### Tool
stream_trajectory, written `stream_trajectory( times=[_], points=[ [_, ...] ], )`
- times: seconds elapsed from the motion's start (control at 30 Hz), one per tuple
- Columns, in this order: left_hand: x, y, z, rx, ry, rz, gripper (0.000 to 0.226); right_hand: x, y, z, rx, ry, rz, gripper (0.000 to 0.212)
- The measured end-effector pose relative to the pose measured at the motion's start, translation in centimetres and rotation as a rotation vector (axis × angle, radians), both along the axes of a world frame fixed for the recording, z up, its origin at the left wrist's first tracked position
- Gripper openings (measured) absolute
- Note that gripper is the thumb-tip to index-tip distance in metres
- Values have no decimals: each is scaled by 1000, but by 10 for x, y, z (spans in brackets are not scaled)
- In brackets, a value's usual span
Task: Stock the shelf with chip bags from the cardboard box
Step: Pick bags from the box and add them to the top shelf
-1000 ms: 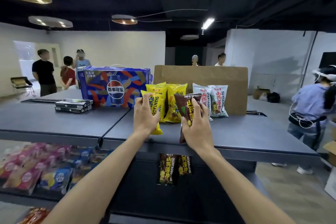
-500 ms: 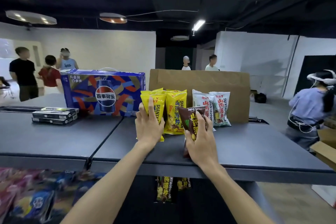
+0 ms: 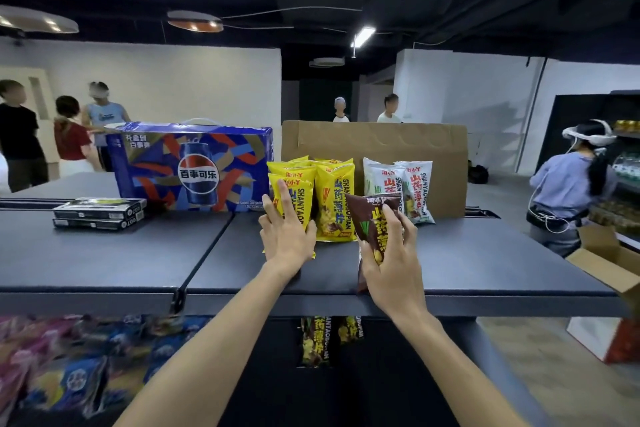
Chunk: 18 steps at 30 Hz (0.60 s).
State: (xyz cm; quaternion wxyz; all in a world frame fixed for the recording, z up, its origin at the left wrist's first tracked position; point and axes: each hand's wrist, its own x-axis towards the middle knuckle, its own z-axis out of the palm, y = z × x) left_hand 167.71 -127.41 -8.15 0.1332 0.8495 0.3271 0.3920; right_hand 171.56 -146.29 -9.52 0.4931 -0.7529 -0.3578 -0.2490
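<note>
Your left hand lies against the front yellow chip bag, fingers fairly straight and spread up its face, thumb out to the right edge; the grip looks released, pressing more than clasping. That bag stands upright on the dark top shelf, at the front of a cluster of yellow bags that stand just behind and to its right.

Your right hand has its grip wrapped around a brown chip bag: fingers curl over the bag's right side, the thumb sits on the left. The bag stands tilted a little, its lower end near the shelf's front edge, its top close in front of two white chip bags. The white bags stand upright, leaning against a tall cardboard panel behind them.

To the left of the yellow bags sits a blue Pepsi carton, and farther left a stack of two flat dark boxes. Below the shelf's front edge, between your forearms, more brown bags hang or stand on a lower level. Blurred snack packs fill the lower left.

At the right, a person in a blue shirt wears a headset beside an open cardboard box. Other people stand in the background.
</note>
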Motion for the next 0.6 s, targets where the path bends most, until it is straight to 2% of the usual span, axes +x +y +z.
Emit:
stream_trajectory(
  times=[0.13, 0.37, 0.6],
  points=[
    [-5, 0, -1, -1, -3, 2, 93, -13, -11, 0, 13, 10, -12, 62],
    [0, -5, 4, 53, -109, 9, 78, -31, -31, -8, -6, 19, -16, 61],
    [1, -2, 0, -23, -9, -21, 99, -42, -43, -23, 12, 47, -9, 61]
  ],
)
